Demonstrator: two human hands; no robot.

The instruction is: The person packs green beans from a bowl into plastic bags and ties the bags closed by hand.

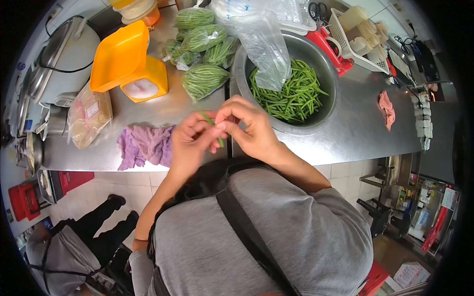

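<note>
Close to my body, above the counter's front edge, my left hand [192,135] has its fingers curled round a green bean [220,142]. My right hand [249,126] pinches at the same bean with thumb and forefinger; the fingertips partly hide it. Just right of my hands stands a large metal bowl [308,129] with many cut green beans [296,93] inside. A clear plastic bag [266,54] hangs over its rim onto the beans. Beyond my left hand lie several tied bags of green beans [205,79].
A yellow scale [148,81] and a bagged brown item [90,116] stand on the left. A purple cloth [145,143] lies by the front edge, a pink cloth [386,111] at right. A white basket [358,49] holds containers. Another person [69,256] is behind at left.
</note>
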